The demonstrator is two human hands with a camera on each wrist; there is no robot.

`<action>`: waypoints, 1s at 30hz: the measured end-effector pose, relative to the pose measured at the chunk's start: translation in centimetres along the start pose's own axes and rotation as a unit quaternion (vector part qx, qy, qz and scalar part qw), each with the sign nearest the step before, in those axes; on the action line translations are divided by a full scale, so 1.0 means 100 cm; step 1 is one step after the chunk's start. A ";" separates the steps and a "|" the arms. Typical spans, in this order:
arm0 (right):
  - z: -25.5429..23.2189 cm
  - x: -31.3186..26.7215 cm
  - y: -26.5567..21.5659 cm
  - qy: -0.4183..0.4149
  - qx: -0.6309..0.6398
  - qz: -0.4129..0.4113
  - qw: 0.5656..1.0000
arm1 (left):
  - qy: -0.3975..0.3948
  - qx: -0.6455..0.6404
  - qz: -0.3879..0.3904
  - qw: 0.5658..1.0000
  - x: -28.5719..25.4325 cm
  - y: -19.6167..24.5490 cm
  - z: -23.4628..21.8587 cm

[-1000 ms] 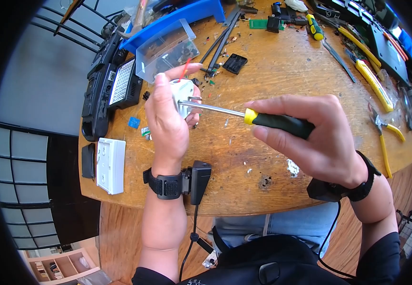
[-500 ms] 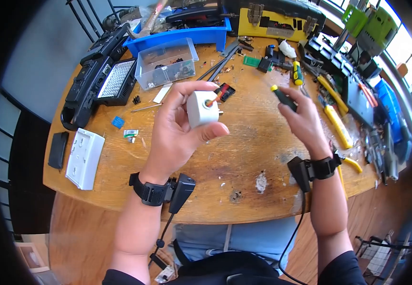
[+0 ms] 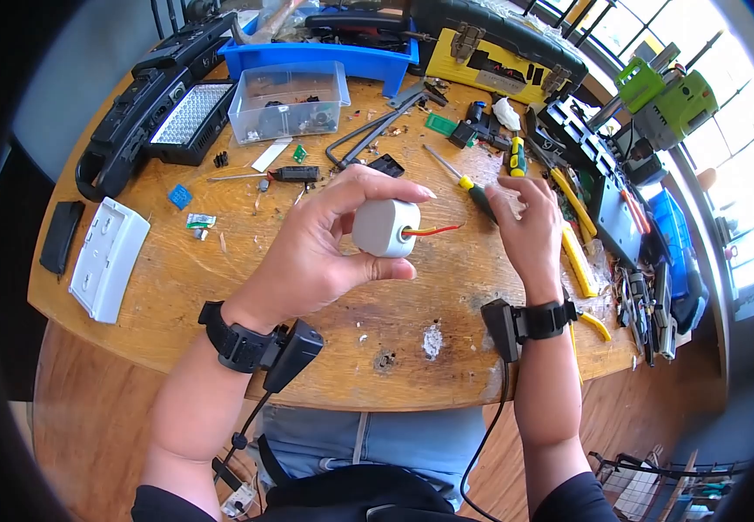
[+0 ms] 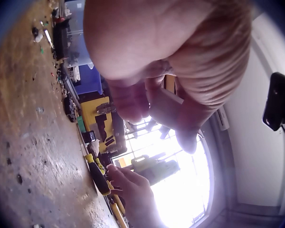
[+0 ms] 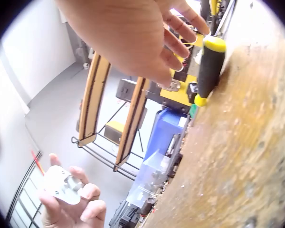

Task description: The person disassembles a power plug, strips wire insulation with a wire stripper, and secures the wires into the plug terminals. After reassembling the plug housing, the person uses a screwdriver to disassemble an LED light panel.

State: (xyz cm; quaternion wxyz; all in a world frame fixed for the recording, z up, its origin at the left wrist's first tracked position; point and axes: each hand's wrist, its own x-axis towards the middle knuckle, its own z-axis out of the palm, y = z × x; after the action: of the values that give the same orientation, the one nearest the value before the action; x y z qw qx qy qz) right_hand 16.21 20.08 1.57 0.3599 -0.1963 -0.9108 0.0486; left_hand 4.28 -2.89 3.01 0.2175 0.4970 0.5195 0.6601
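My left hand [image 3: 307, 239] holds a white plug [image 3: 375, 228] above the table, thumb below and fingers over its top. Red and yellow wires [image 3: 433, 231] stick out of a round hole in its end, pointing right. In the right wrist view the plug [image 5: 61, 185] shows its other face with small holes. My right hand [image 3: 529, 230] hovers by the handle of a screwdriver [image 3: 479, 198] with a black and yellow grip, which lies on the table. The right wrist view shows the fingers spread, apart from that screwdriver [image 5: 211, 69].
A second screwdriver [image 3: 517, 157] and yellow-handled tools lie along the right side. A clear box [image 3: 285, 117], a blue tray [image 3: 320, 59] and a yellow-black toolbox [image 3: 490, 65] stand at the back. A white plastic housing [image 3: 109, 261] and a small dark screwdriver [image 3: 294, 174] lie left.
The screwdriver was at the plug, then moved right; now it lies on the table and my right hand has let go. My left hand has turned the plug so its wires point right.
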 end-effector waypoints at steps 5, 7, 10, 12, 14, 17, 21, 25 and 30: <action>-0.027 -0.002 -0.042 -0.173 0.531 0.113 0.822 | -0.003 0.066 -0.004 0.998 0.001 -0.002 0.001; -0.024 -0.010 -0.044 -0.270 0.596 0.057 0.754 | -0.011 0.105 -0.010 0.994 0.001 0.001 0.002; -0.028 -0.016 -0.053 -0.366 0.614 0.052 0.697 | -0.033 0.128 -0.021 0.991 0.001 0.003 0.004; -0.031 -0.016 -0.058 -0.417 0.564 0.094 0.707 | -0.041 0.113 -0.035 0.992 -0.001 0.002 0.006; -0.033 -0.016 -0.058 -0.429 0.550 0.112 0.708 | -0.047 0.100 -0.049 0.993 -0.001 0.002 0.006; -0.033 -0.015 -0.056 -0.429 0.587 0.132 0.674 | -0.038 0.111 -0.044 0.992 -0.001 0.002 0.006; -0.031 -0.015 -0.054 -0.413 0.654 0.124 0.621 | 0.009 -0.029 -0.047 0.998 -0.001 -0.001 0.007; -0.031 -0.017 -0.054 -0.428 0.652 0.111 0.616 | -0.008 -0.071 -0.004 0.997 -0.002 -0.003 0.003; -0.033 -0.015 -0.056 -0.449 0.613 0.097 0.643 | -0.046 -0.144 0.038 0.988 0.000 -0.002 0.005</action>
State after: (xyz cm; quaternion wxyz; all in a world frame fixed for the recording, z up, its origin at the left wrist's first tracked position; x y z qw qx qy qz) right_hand 17.63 14.21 4.32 -0.0617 0.0273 -0.6986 0.7123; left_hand 4.66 -2.61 2.82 0.2853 0.5096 0.3890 0.7124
